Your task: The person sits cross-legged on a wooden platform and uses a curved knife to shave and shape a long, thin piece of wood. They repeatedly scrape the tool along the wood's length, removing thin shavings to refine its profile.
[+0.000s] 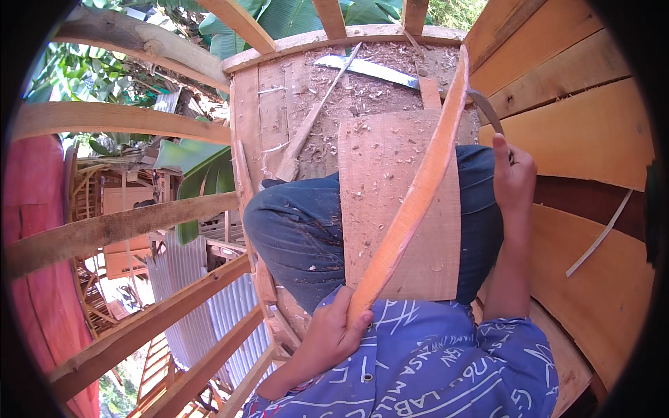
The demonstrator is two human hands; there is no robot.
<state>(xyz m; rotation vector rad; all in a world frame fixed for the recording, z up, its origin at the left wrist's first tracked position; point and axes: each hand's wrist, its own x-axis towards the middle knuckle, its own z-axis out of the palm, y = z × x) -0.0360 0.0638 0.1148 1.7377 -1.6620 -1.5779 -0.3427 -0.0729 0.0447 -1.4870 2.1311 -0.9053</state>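
Hands (333, 327) (514, 174) — curved orange wood strip (418, 188), hooked blade (486, 106) (rough board (390, 202) beneath)

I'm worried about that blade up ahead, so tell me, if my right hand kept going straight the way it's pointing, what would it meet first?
Probably the curved metal blade that your right hand already grips; it arcs up toward the long knife lying among shavings on the wooden platform. Depth is unclear, so the knife may lie left of that line.
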